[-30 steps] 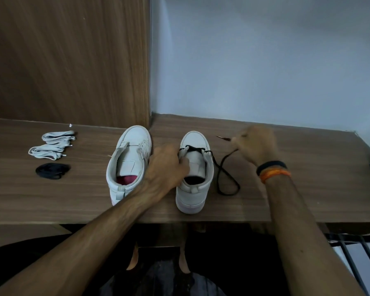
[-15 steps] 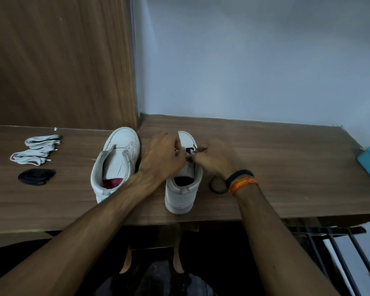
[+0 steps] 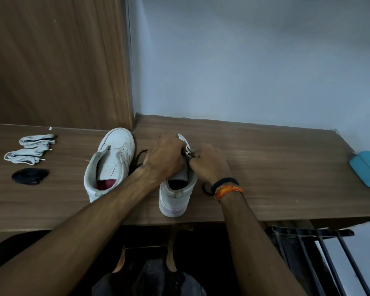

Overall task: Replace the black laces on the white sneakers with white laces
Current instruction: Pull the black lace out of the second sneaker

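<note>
No text, label, brand or number can be read anywhere here

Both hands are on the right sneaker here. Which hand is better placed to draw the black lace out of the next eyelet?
Probably the right hand: its fingertips pinch the black lace at the eyelets. The left hand lies over the right sneaker, seemingly steadying it.

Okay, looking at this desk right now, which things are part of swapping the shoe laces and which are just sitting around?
Part of the job:
right sneaker, both hands on it
black lace still in that sneaker
left sneaker, unlaced
two white lace bundles
removed black lace
left hand
right hand

Just lying about:
blue object at the desk's right edge
dark rack below the desk
</note>
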